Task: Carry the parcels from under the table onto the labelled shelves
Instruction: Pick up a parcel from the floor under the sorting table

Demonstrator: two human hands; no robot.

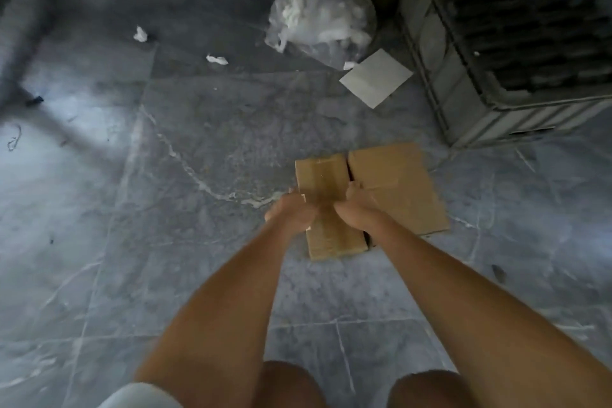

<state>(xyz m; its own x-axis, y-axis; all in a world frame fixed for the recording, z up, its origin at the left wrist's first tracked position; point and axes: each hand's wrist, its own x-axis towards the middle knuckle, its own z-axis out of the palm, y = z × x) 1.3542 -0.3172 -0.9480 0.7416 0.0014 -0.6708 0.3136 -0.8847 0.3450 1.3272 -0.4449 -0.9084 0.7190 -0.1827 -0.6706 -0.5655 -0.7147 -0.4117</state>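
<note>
No text, label, brand, number or sign can be read anywhere. The narrow brown cardboard parcel and the flat brown cardboard piece beside it show plain faces, and the white paper sheet looks blank.

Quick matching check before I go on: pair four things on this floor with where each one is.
Things:
1. narrow cardboard parcel
2. flat cardboard parcel
3. clear plastic bag
4. white sheet

Places:
A. top, beside the dark crate
B. between bag and parcels
C. gripped by both hands
D. on the floor, right of the hands

Pairs: 1-C, 2-D, 3-A, 4-B
</note>
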